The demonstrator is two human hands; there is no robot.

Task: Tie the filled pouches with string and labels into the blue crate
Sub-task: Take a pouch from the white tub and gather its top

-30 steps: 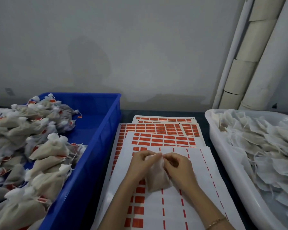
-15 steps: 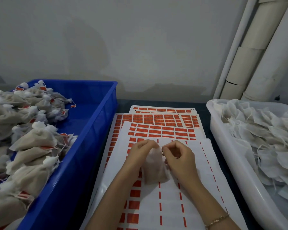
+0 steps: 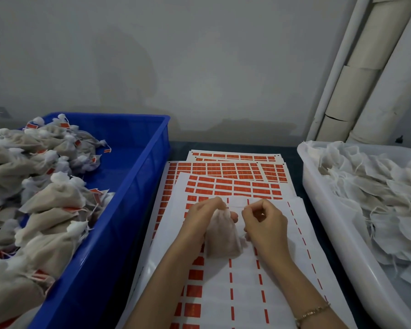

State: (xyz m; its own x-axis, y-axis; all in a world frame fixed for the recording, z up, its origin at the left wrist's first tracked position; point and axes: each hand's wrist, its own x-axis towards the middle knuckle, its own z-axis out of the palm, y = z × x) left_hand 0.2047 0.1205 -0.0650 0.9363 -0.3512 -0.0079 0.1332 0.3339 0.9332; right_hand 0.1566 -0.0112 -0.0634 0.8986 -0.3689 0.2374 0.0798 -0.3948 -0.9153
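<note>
The left hand (image 3: 201, 220) pinches the gathered neck of a pouch (image 3: 223, 238), whose body hangs below the fingers onto the label sheets (image 3: 235, 181) mid-worktop. The right hand (image 3: 265, 222) is just right of the neck, fingers curled; whether it pinches string cannot be told. The crate (image 3: 133, 186) of tied pouches sits at the left edge, a white tray (image 3: 318, 198) at the right.
</note>
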